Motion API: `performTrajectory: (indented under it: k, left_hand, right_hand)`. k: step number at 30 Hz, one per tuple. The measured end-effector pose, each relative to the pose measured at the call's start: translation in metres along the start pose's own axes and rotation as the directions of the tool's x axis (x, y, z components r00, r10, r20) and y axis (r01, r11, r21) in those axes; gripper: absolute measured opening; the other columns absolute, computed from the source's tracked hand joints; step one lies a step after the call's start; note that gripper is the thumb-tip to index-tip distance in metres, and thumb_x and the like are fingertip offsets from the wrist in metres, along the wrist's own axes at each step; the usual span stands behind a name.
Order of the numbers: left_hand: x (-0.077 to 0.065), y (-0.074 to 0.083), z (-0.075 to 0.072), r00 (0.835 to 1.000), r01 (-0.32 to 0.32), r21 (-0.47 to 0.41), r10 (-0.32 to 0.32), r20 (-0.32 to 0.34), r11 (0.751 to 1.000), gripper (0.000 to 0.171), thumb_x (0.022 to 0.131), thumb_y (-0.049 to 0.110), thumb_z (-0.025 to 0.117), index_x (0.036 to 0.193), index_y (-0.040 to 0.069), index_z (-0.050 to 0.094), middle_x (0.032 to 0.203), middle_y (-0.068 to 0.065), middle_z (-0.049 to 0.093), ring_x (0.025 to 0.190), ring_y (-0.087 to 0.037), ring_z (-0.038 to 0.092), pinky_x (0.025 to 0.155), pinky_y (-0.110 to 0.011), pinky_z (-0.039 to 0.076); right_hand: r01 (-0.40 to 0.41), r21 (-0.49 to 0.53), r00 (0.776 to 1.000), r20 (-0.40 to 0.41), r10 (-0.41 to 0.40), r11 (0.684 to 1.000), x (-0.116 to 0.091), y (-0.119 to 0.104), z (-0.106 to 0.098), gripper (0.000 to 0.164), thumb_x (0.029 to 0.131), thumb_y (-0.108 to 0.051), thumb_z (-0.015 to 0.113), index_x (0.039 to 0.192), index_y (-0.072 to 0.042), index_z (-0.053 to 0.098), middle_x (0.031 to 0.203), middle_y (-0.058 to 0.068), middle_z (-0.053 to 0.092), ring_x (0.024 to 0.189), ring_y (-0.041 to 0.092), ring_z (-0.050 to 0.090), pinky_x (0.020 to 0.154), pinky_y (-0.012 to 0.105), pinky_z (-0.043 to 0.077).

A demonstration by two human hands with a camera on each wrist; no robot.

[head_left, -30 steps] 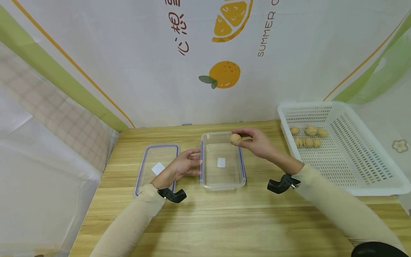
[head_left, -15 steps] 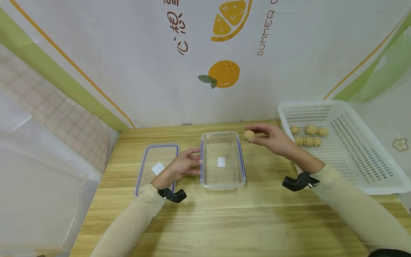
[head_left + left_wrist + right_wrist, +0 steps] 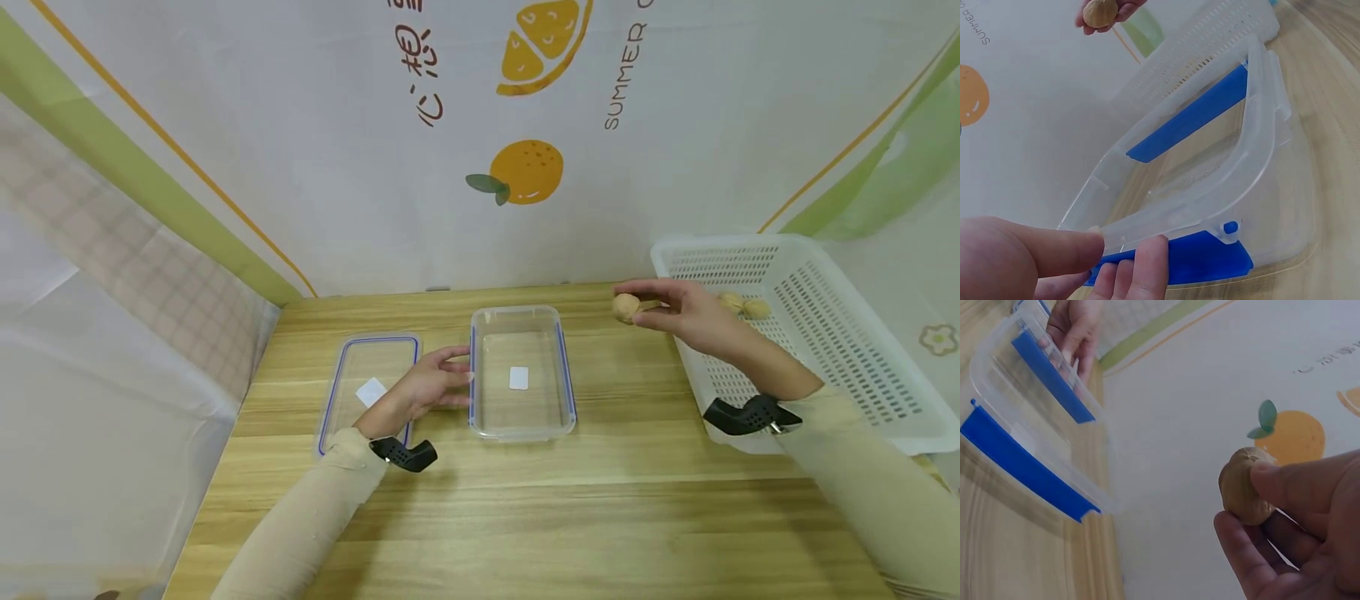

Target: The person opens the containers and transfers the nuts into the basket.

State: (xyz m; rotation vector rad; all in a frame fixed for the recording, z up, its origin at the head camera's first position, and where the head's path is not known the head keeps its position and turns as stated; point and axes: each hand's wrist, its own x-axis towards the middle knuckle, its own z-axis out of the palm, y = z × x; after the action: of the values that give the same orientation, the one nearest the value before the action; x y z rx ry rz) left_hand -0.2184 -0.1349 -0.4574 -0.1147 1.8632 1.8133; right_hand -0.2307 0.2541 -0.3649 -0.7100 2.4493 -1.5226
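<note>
My right hand (image 3: 686, 315) pinches a walnut (image 3: 626, 307) between thumb and fingers, held in the air between the clear container and the white basket. In the right wrist view the same walnut (image 3: 1246, 486) shows its tan, ridged shell at the fingertips. My left hand (image 3: 433, 385) touches the left side of the clear rectangular container (image 3: 522, 436). Up close in the left wrist view, its fingertips (image 3: 1150, 259) lie against the blue strip (image 3: 1210, 257) by the rim. Only a white label (image 3: 518, 378) shows on the container's bottom.
A clear lid (image 3: 375, 354) with a blue seal lies left of the container, partly under my left hand and forearm. The white perforated basket (image 3: 903, 367) stands at the right with walnuts (image 3: 755, 309) in it, some hidden by my right hand. A printed cloth (image 3: 360, 217) hangs behind the wooden table (image 3: 525, 517).
My right hand has moved right, carrying the walnut from above the container's right edge towards the basket. The left hand and the container have stayed in place.
</note>
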Motion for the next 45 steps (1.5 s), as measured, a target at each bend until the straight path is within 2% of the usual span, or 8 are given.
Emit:
performTrajectory:
  k: [15,30,32,35,38,41,43,45]
  left_hand:
    - [0.003,0.0,0.001,1.0,0.005,0.01,-0.005,-0.005,1.0,0.058,0.101,-0.008,0.053,0.156,0.001,0.035,0.14,-0.028,0.045,0.103,-0.027,0.061,0.079,-0.034,0.066]
    - [0.002,-0.001,0.002,1.0,0.008,0.0,-0.008,-0.007,1.0,0.059,0.101,-0.009,0.053,0.156,0.0,0.035,0.139,-0.027,0.045,0.101,-0.025,0.06,0.08,-0.035,0.066]
    - [0.002,-0.001,0.001,1.0,0.009,0.002,-0.009,-0.009,1.0,0.058,0.101,-0.009,0.053,0.156,0.001,0.035,0.139,-0.028,0.045,0.102,-0.025,0.06,0.08,-0.035,0.066]
    - [0.002,-0.001,0.002,1.0,0.012,0.005,-0.012,-0.013,1.0,0.058,0.101,-0.008,0.053,0.156,0.001,0.035,0.14,-0.028,0.044,0.102,-0.026,0.06,0.08,-0.035,0.066]
    - [0.001,-0.001,0.002,1.0,0.016,0.008,-0.015,-0.017,1.0,0.058,0.101,-0.008,0.053,0.156,0.001,0.035,0.14,-0.028,0.044,0.102,-0.026,0.06,0.08,-0.034,0.066]
    - [0.0,-0.001,0.002,1.0,0.017,0.009,-0.016,-0.019,1.0,0.058,0.101,-0.008,0.053,0.156,0.001,0.036,0.14,-0.027,0.044,0.101,-0.025,0.06,0.079,-0.034,0.066]
    - [0.0,-0.001,0.002,1.0,0.017,0.008,-0.016,-0.021,1.0,0.058,0.101,-0.008,0.053,0.155,0.001,0.036,0.14,-0.027,0.045,0.1,-0.025,0.06,0.079,-0.034,0.066]
    - [0.0,-0.001,0.002,1.0,0.019,0.006,-0.018,-0.023,1.0,0.058,0.101,-0.008,0.053,0.155,0.001,0.036,0.139,-0.027,0.045,0.1,-0.025,0.06,0.079,-0.034,0.066]
  right_hand:
    - [-0.011,-0.077,0.999,-0.038,0.008,0.997,-0.025,0.019,-0.055,0.043,0.101,-0.001,0.062,0.143,-0.001,0.056,0.132,-0.016,0.063,0.119,-0.003,0.056,0.089,0.009,0.052]
    - [-0.261,-0.201,0.958,-0.171,0.228,0.944,-0.051,0.049,-0.107,0.048,0.105,-0.024,0.061,0.147,-0.005,0.052,0.127,-0.031,0.055,0.116,-0.012,0.046,0.082,0.002,0.04]
    - [-0.321,-0.22,0.941,-0.187,0.283,0.921,-0.054,0.054,-0.113,0.053,0.104,-0.032,0.061,0.15,-0.007,0.049,0.131,-0.028,0.051,0.119,-0.005,0.044,0.081,0.004,0.039]
    - [-0.396,-0.252,0.915,-0.191,0.356,0.883,-0.057,0.063,-0.122,0.062,0.104,-0.043,0.058,0.155,-0.01,0.043,0.139,-0.019,0.045,0.129,0.012,0.039,0.101,0.021,0.042]
    - [-0.433,-0.282,0.898,-0.213,0.384,0.856,-0.06,0.072,-0.127,0.068,0.103,-0.048,0.056,0.155,-0.007,0.04,0.134,-0.019,0.044,0.124,0.011,0.041,0.103,0.034,0.043]
    - [-0.444,-0.312,0.89,-0.264,0.372,0.84,-0.063,0.081,-0.13,0.068,0.103,-0.046,0.058,0.152,-0.002,0.043,0.127,-0.017,0.048,0.112,0.003,0.042,0.089,0.022,0.044]
    - [-0.445,-0.328,0.888,-0.285,0.362,0.833,-0.064,0.086,-0.131,0.067,0.104,-0.043,0.057,0.15,0.003,0.043,0.132,-0.002,0.054,0.116,0.012,0.048,0.085,0.021,0.046]
    - [-0.454,-0.343,0.883,-0.297,0.363,0.822,-0.066,0.089,-0.132,0.065,0.106,-0.039,0.055,0.148,0.007,0.041,0.139,0.02,0.052,0.122,0.031,0.048,0.092,0.035,0.05]
